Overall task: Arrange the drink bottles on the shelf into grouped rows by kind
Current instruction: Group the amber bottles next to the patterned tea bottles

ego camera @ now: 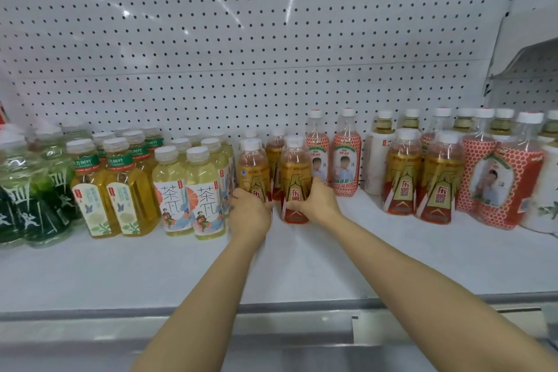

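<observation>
Where the white shelf (302,269) meets the pegboard back wall (241,39), the bottles stand upright in clusters. Farthest left are dark green bottles (33,199), then amber tea bottles with green neck bands (120,190), then pale yellow bottles with white illustrated labels (187,193), each group two across and several deep. Just right of these, the left hand (250,214) wraps around the lower body of a gold-and-red labelled bottle (252,169), fingers curled onto it. Beside it, the right hand (317,202) clasps a second gold-and-red bottle (295,178) from its right side, thumb across the label; the two bottles stand almost touching, with more of the same kind behind them. Behind and right stand two red-patterned bottles with a portrait label (332,160). After a gap of bare shelf comes a mixed group: white-labelled bottles at the back (377,154), two more gold-and-red bottles in front (422,178), and larger red-patterned bottles (501,184) at the right edge.
</observation>
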